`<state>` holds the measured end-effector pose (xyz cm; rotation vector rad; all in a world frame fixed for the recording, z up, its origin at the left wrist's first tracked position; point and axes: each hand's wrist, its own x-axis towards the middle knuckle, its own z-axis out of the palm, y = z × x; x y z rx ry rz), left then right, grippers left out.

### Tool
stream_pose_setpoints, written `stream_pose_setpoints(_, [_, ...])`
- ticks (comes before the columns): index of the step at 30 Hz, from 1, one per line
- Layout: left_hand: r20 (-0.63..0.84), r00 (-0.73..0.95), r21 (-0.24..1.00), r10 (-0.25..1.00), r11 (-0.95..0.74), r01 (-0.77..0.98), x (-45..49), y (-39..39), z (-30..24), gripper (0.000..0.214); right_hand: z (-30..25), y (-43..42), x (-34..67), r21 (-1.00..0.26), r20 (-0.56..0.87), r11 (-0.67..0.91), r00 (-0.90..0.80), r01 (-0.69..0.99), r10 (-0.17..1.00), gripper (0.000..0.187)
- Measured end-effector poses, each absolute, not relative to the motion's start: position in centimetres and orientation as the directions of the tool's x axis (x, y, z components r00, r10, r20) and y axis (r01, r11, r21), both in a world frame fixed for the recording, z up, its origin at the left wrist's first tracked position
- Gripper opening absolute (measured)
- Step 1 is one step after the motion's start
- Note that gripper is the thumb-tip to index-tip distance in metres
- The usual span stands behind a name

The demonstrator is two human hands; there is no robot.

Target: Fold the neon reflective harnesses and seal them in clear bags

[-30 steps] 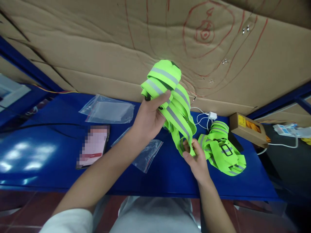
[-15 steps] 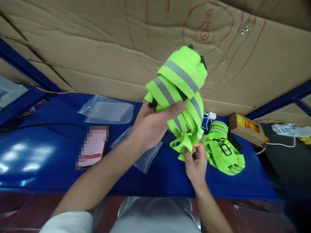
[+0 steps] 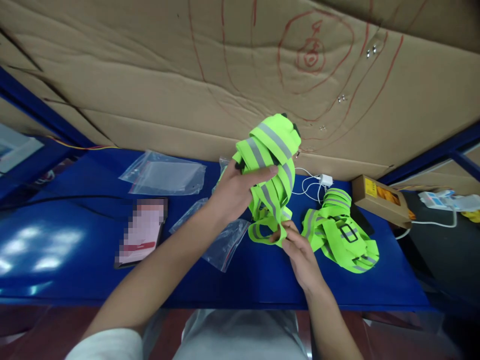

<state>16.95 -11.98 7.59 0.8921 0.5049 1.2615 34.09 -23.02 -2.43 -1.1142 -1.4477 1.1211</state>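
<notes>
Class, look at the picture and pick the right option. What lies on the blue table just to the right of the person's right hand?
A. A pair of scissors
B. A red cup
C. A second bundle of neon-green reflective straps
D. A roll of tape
C: a second bundle of neon-green reflective straps lies on the blue table, just right of the right hand.
</notes>
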Motion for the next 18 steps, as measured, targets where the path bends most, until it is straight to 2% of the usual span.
stream_pose_setpoints(3, [0.128,0.247,0.786,0.961,0.054,-0.616,17.2,-12.1,7.7,0.032,-3.4,-23.5,34.2,-0.981,0.132,0.131,0.0,0.144,0.991,0.03])
stream_pose_setpoints(5, [0.112,0.228,0.775,0.967,0.059,-0.629,17.4,-12.1,7.8,0.031,-4.0,-23.8,33.8,-0.96,0.17,0.136,0.122,0.245,0.978,0.037])
stream_pose_setpoints(8, [0.121,0.202,0.764,0.972,0.038,-0.644,17.5,-12.2,8.0,0.035,-3.7,-23.8,33.6,-0.879,0.329,0.221,0.202,0.423,0.922,0.053])
stream_pose_setpoints(11, [0.136,0.247,0.783,0.959,0.049,-0.621,17.2,-12.3,8.0,0.051,-0.5,-22.5,34.4,-0.791,0.506,0.351,0.213,0.5,0.836,0.057])
stream_pose_setpoints(13, [0.133,0.343,0.83,0.93,0.084,-0.551,16.8,-12.4,7.9,0.063,3.0,-20.7,35.6,-0.752,0.587,0.449,0.18,0.482,0.789,0.059])
stream_pose_setpoints(15, [0.119,0.479,0.879,0.87,0.131,-0.458,16.5,-12.5,7.8,0.07,6.7,-18.7,36.9,-0.711,0.623,0.533,0.059,0.459,0.78,0.065])
stream_pose_setpoints(16, [0.106,0.541,0.89,0.835,0.163,-0.426,16.4,-12.4,7.7,0.07,8.3,-17.7,37.5,-0.71,0.578,0.54,-0.062,0.452,0.813,0.067])
stream_pose_setpoints(18, [0.06,0.621,0.886,0.781,0.246,-0.394,16.4,-12.3,7.6,0.065,10.5,-15.9,38.2,-0.736,0.379,0.486,-0.307,0.472,0.873,0.068])
